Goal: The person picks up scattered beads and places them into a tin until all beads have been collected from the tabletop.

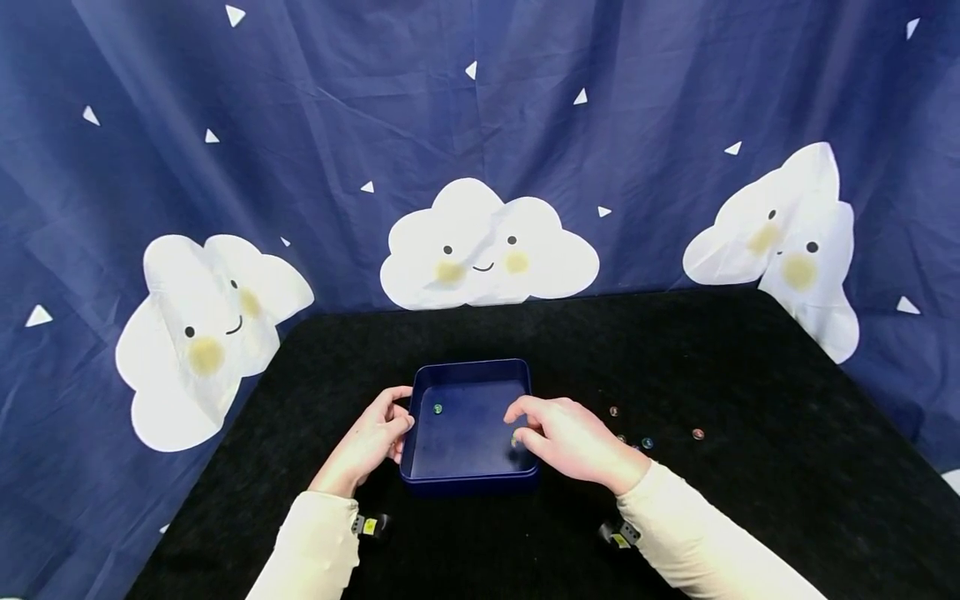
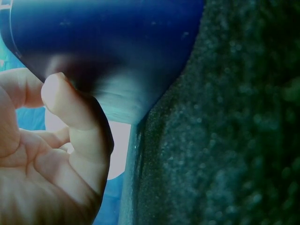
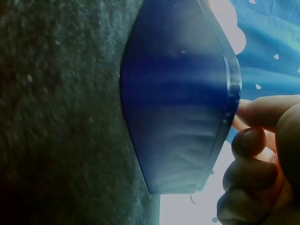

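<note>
Tray (image 1: 468,442) on black cloth (image 1: 750,517).
Left hand (image 1: 370,437) touches its side, fingers relaxed; right hand (image 1: 572,435), thumb and forefinger parted, hovers over it, bead (image 1: 514,441) near thumb.

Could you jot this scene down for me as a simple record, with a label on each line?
Container: blue open box, on a black cloth
Left hand: holds the box's left side
Right hand: over the box's right part, thumb and index finger apart
In the box: green bead, toward the left side
Near right thumb: small yellowish thing; whether it touches the thumb is unclear
Right of the box: several small beads on the cloth
Backdrop: blue curtain with smiling clouds
</note>
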{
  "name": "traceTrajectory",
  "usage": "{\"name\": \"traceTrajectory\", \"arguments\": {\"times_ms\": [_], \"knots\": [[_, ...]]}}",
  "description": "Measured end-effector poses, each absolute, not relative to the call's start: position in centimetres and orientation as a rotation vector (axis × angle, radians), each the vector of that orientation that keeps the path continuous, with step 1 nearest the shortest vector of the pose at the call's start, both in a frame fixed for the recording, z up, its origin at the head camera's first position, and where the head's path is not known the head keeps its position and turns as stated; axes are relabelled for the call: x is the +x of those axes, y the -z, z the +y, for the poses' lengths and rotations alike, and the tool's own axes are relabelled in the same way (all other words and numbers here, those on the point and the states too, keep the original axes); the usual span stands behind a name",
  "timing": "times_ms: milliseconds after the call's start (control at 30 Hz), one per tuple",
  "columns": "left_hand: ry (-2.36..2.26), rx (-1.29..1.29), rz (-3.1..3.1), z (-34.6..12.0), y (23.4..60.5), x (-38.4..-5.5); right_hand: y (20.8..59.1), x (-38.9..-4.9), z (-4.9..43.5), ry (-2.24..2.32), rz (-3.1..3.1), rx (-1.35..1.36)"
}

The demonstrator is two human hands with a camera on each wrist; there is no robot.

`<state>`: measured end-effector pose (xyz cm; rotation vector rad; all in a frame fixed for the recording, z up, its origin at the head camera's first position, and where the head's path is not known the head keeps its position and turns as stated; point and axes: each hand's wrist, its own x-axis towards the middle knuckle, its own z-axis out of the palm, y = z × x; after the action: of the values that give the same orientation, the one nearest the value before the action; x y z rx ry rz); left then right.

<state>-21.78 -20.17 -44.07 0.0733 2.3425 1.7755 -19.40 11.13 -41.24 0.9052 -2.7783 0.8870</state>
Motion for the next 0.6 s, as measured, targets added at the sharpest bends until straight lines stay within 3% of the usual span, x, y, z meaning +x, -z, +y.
{"name": "traceTrajectory", "arguments": {"times_ms": [333, 600], "knots": [[-1.770, 0.097, 2.280, -19.2, 41.1, -20.5, 40.1, -21.3, 15.1, -0.620, -2.791, 0.721], [-1.769, 0.091, 2.283, -19.3, 41.1, -20.5, 41.1, -23.5, 20.0, -0.505, -2.944, 0.530]]}}
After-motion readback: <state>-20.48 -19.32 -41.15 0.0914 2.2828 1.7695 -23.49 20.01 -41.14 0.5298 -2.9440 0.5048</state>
